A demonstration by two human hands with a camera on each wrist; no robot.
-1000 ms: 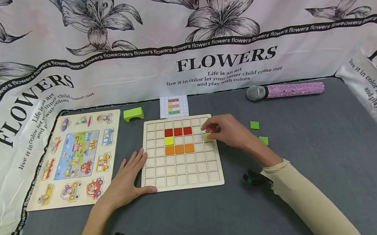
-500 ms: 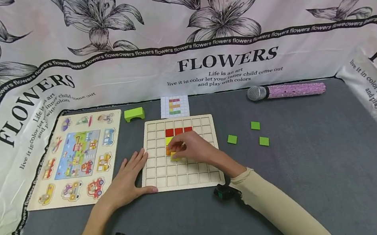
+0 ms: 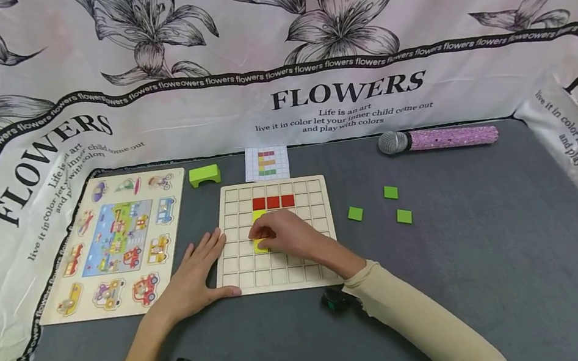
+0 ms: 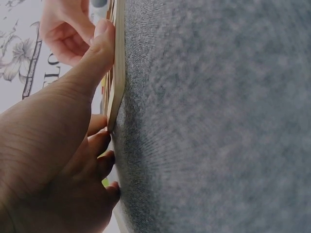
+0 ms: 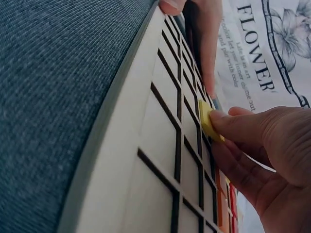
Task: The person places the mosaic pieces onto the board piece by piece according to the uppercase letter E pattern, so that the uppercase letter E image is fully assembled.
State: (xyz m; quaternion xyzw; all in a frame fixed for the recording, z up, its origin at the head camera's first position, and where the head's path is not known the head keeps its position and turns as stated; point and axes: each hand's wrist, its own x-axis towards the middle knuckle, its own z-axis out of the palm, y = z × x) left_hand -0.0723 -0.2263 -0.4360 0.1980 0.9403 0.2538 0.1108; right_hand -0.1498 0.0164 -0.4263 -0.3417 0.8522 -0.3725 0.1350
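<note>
My right hand (image 3: 292, 233) pinches a yellow square tile (image 5: 206, 119) between thumb and fingers. The tile sits tilted, right at the grid of the wooden board (image 3: 302, 272), just below the orange row, which the hand mostly hides in the head view. Three red tiles (image 3: 273, 202) form a row on the grid, and a yellow tile (image 3: 258, 214) shows under its left end. My left hand (image 3: 192, 280) spreads along the board's left side, its thumb (image 4: 100, 41) pressing the near-left corner and its fingers at the left edge.
Three green tiles (image 3: 390, 192) lie right of the board. Behind it are a pattern card (image 3: 251, 170) and a green arch block (image 3: 204, 174). A vehicle picture puzzle (image 3: 84, 299) lies to the left, a pink glittery microphone (image 3: 452, 137) at the back right.
My right hand has carried the yellow tile from the board's right edge leftward to below the orange row. One green tile it hid has come into view. The left hand has stayed put.
</note>
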